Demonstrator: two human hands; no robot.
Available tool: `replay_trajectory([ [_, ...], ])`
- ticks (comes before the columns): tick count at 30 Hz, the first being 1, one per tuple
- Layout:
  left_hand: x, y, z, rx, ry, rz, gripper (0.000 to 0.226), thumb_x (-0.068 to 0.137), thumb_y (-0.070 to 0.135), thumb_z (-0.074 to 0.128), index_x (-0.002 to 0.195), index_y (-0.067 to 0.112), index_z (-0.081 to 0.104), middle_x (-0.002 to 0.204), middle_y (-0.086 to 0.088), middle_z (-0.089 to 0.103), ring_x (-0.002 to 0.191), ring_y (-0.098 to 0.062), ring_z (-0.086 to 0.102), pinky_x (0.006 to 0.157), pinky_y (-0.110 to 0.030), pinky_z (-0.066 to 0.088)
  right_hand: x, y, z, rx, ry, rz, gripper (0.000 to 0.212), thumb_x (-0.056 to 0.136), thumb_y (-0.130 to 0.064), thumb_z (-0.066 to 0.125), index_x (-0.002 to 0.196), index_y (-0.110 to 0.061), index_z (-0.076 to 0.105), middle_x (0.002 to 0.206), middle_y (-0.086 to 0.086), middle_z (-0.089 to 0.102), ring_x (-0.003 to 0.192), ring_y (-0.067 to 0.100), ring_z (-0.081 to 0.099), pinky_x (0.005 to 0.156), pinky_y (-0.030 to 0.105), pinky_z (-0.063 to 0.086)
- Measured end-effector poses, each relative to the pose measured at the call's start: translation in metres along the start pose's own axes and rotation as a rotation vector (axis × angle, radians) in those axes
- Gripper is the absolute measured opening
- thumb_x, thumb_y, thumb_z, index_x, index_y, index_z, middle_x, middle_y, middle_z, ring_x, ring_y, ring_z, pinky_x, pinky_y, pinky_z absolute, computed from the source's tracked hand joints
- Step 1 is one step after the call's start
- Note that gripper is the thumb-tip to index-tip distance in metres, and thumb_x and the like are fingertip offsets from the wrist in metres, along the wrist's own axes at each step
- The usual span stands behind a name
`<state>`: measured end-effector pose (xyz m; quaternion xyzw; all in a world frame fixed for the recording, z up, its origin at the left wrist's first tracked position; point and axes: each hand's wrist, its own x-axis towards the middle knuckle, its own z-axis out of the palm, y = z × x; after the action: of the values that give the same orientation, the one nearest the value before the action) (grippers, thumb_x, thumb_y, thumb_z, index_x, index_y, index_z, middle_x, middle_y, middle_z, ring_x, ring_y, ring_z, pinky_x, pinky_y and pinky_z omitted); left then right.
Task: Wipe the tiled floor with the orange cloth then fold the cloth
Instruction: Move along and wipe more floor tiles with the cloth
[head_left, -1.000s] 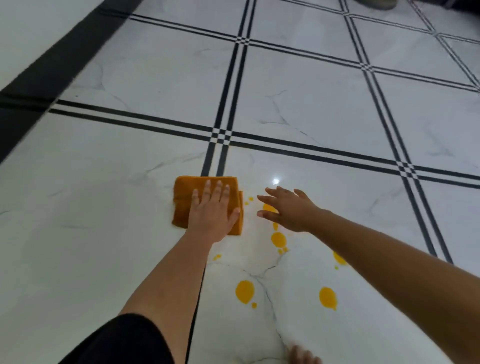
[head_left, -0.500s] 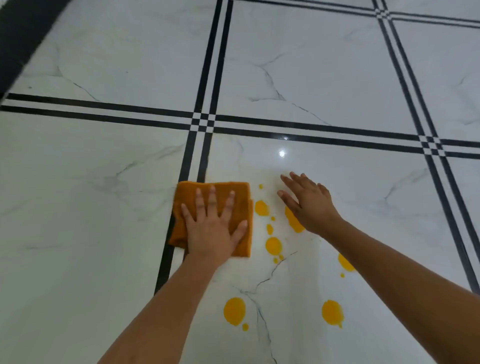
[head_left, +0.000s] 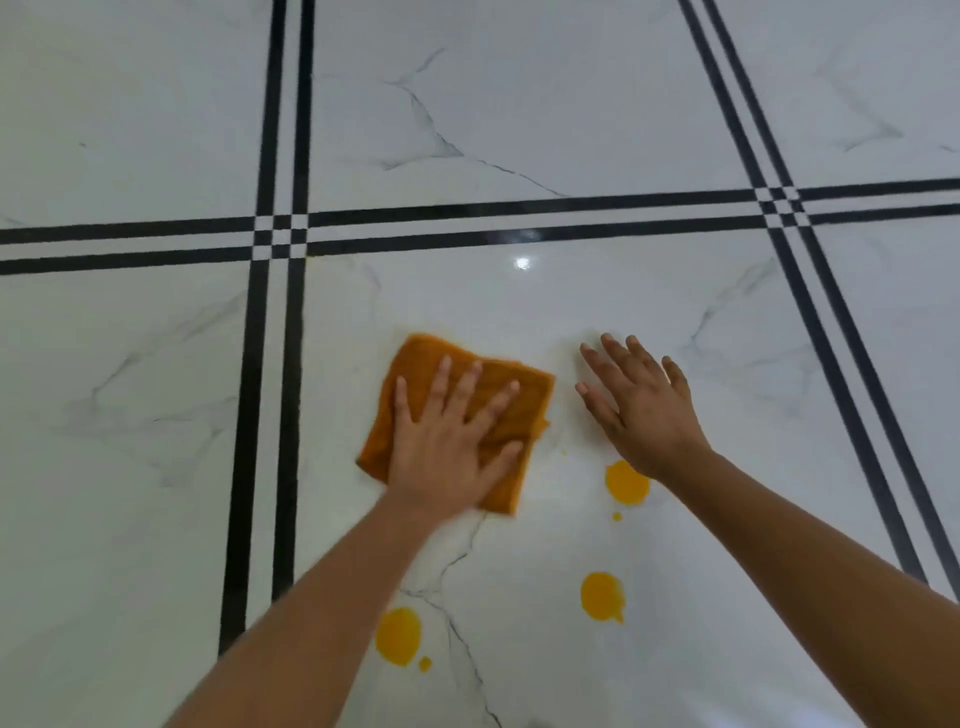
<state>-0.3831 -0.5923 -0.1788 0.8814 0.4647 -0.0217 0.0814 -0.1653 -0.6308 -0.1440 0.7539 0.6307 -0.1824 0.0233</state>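
Note:
The orange cloth, folded into a rough square, lies flat on the white marble tiled floor. My left hand presses down on it with fingers spread. To its right, my right hand rests flat on the bare tile with its fingers apart, holding nothing. Yellow spill drops sit on the floor: one just below my right wrist, one nearer me, and one beside my left forearm.
Double black inlay lines cross the floor: one pair runs across beyond the cloth, one runs away on the left and one on the right. A bright light reflection shows on the tile.
My left hand has slid the cloth to the right over the small yellow drops that lay between my hands; those drops no longer show. The camera has moved closer to the floor.

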Motion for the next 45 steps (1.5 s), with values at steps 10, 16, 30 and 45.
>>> replay_trajectory([
  [10, 0.014, 0.068, 0.007, 0.008, -0.009, 0.237, 0.061, 0.084, 0.065, 0.026, 0.141, 0.043, 0.027, 0.150, -0.003, 0.033, 0.140, -0.030, 0.023, 0.105, -0.065, 0.011, -0.041, 0.049, 0.003, 0.090, -0.019, 0.172, 0.053, 0.097, -0.049, 0.022, 0.147, -0.034, 0.013, 0.158, -0.008, 0.005, 0.145, 0.011, -0.003, 0.115, 0.037, -0.003],
  [16, 0.022, 0.104, 0.010, -0.075, 0.040, 0.040, 0.063, 0.083, 0.064, 0.027, 0.141, 0.038, 0.030, 0.151, -0.008, 0.029, 0.140, -0.034, 0.022, 0.104, -0.067, 0.010, -0.059, 0.067, 0.014, 0.140, 0.046, 0.241, 0.056, 0.094, -0.053, 0.017, 0.147, -0.035, 0.013, 0.158, -0.006, 0.006, 0.145, 0.013, -0.002, 0.114, 0.036, -0.001],
  [30, -0.015, 0.121, 0.017, 0.036, -0.029, 0.335, 0.073, 0.078, 0.069, 0.033, 0.142, 0.036, 0.030, 0.152, -0.012, 0.028, 0.139, -0.037, 0.022, 0.102, -0.071, 0.012, -0.079, 0.069, 0.025, 0.184, 0.060, 0.234, 0.060, 0.090, -0.053, 0.012, 0.147, -0.034, 0.013, 0.158, -0.006, 0.005, 0.145, 0.013, -0.004, 0.114, 0.033, -0.006],
  [45, -0.061, 0.114, 0.015, -0.030, -0.028, -0.220, 0.087, 0.075, 0.073, 0.027, 0.146, 0.022, 0.024, 0.152, -0.022, 0.019, 0.138, -0.048, 0.012, 0.096, -0.077, 0.006, -0.131, 0.029, 0.050, 0.199, 0.063, 0.188, 0.071, 0.083, -0.060, 0.001, 0.147, -0.033, 0.011, 0.158, -0.005, 0.004, 0.144, 0.011, -0.006, 0.113, 0.032, -0.007],
])
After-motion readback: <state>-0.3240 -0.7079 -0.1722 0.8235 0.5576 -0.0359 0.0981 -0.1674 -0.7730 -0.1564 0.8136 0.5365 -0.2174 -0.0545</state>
